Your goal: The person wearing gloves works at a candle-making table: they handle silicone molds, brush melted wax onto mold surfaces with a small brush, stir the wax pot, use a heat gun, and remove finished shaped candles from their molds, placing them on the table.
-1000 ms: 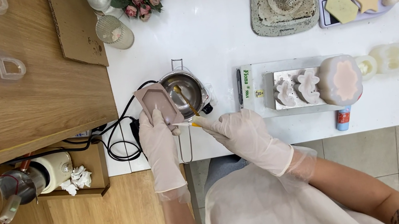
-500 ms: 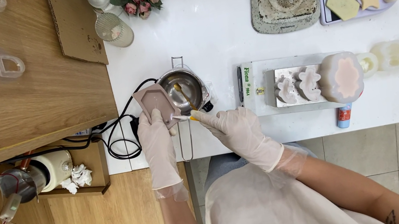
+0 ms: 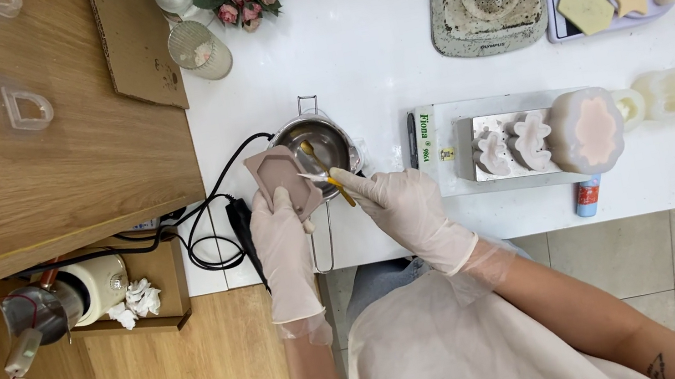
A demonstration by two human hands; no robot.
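Two gloved hands meet close together, both forearms reaching forward from the body. The left hand (image 3: pixel 281 227) points straight ahead, fingers curled in a grip, thumb on top. Just beside it, the right hand (image 3: pixel 401 206) angles inward toward the left, fingertips pinched, wrist bent, forearm bare below the glove cuff.

A single head-worn camera looks almost straight down from above the person, close over the near edge of the white table (image 3: pixel 386 42). The view faces away from the body, with the torso at the bottom, the floor below, and a wooden surface (image 3: pixel 4 184) at left.
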